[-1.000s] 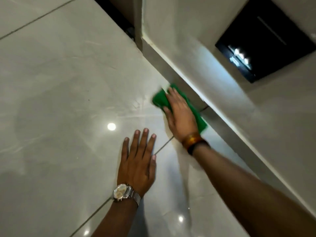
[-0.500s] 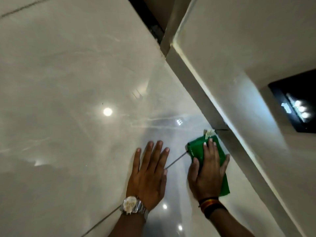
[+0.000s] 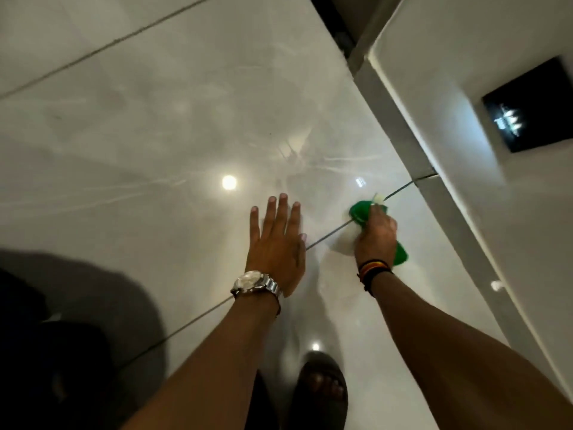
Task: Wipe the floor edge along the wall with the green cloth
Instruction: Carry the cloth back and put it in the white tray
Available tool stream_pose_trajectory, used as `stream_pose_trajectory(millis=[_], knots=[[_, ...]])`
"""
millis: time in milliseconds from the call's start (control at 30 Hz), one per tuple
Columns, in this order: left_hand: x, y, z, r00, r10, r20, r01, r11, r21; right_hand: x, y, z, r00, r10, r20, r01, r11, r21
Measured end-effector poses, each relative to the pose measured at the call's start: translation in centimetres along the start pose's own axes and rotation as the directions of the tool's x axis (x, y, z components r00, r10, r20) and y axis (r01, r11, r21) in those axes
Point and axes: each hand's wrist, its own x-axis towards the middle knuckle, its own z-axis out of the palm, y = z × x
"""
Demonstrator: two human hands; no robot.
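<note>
We see our left hand (image 3: 277,243) pressed flat on the glossy floor (image 3: 148,144), fingers spread and pointing far, holding nothing, a silver watch (image 3: 255,282) on its wrist. Our right hand (image 3: 375,234) reaches farther right, its fingers curled down over the green cloth (image 3: 359,212), which it grips bunched against the tile; green shows beyond the fingertips and again by the wrist, just above the dark and orange bands (image 3: 373,268). The cloth lies on a grout line (image 3: 328,235) that runs between the two hands toward the grey skirting (image 3: 412,150), near that edge but not touching it. No containers are in view. Open tile stretches left and far; a sandalled foot (image 3: 322,392) stands near us, and the white wall (image 3: 465,57) closes the right side.
</note>
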Motion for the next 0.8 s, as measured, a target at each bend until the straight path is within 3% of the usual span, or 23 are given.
stream_pose_trajectory(millis=[100,267,367,533,667,800], knots=[[-2.1,0.7,-5.8,0.998,-0.047,-0.035,0.051,0.994,0.096,-4.6,-4.8,-3.8,0.991,-0.119,0.069,0.116,0.992,0.045],[-4.0,3.7,-16.2,0.988,-0.044,-0.149,0.061,0.992,0.113,-10.5,-12.8,-12.8,0.967,-0.254,-0.011,0.254,0.964,0.083],[-5.9,7.1,-24.0,0.976,-0.041,-0.214,0.063,0.994,0.094,-13.3,-16.8,-21.6,0.945,-0.316,-0.086,0.327,0.929,0.176],[-11.2,14.5,-38.9,0.952,0.008,-0.307,0.033,0.991,0.128,-18.4,-22.3,-38.4,0.888,-0.417,-0.195,0.442,0.891,0.106],[-16.7,21.3,-48.5,0.920,0.072,-0.385,-0.034,0.994,0.105,-23.5,-24.3,-50.8,0.769,-0.538,-0.346,0.586,0.809,0.044],[-22.8,28.1,-54.6,0.919,0.185,-0.348,-0.140,0.979,0.152,-30.2,-22.7,-61.1,0.766,-0.491,-0.415,0.536,0.844,-0.010]])
